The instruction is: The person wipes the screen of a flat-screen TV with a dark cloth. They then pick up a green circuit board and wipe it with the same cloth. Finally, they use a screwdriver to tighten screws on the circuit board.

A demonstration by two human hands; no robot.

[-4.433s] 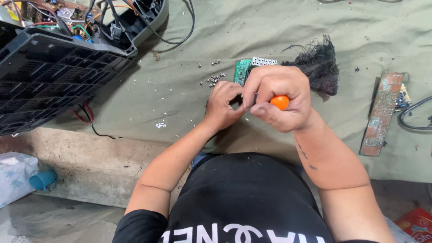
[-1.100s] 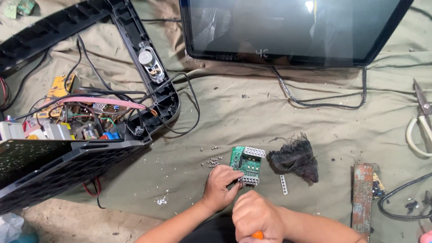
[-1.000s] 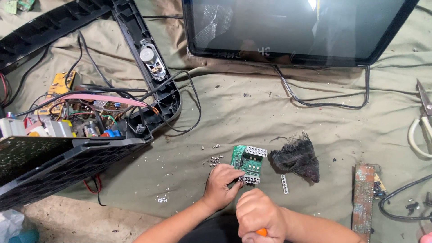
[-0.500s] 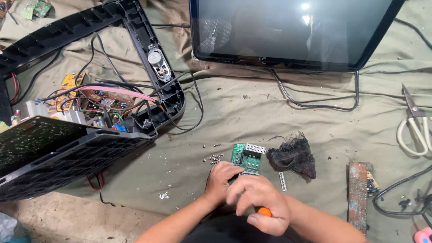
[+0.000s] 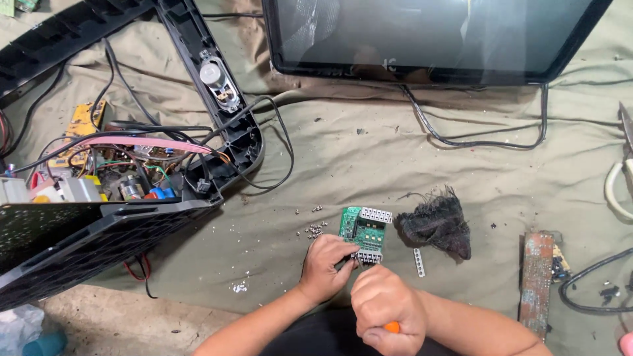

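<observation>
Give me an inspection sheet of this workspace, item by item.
Surface: wrinkled olive cloth spread over the ground.
Job's things: small green circuit board with white connector strips; orange-handled tool.
Clutter: pile of tiny screws, black frayed wad, white strip, rusty bar.
Hands: left hand touches the board's near edge; right hand is fisted around the tool.
Cables: black cable trailing from the screen; wires loop in the opened casing.
Surroundings: dark flat screen, black frame with speaker.

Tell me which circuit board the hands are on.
The small green board by the left hand, not the yellow board far left inside the opened casing.
</observation>
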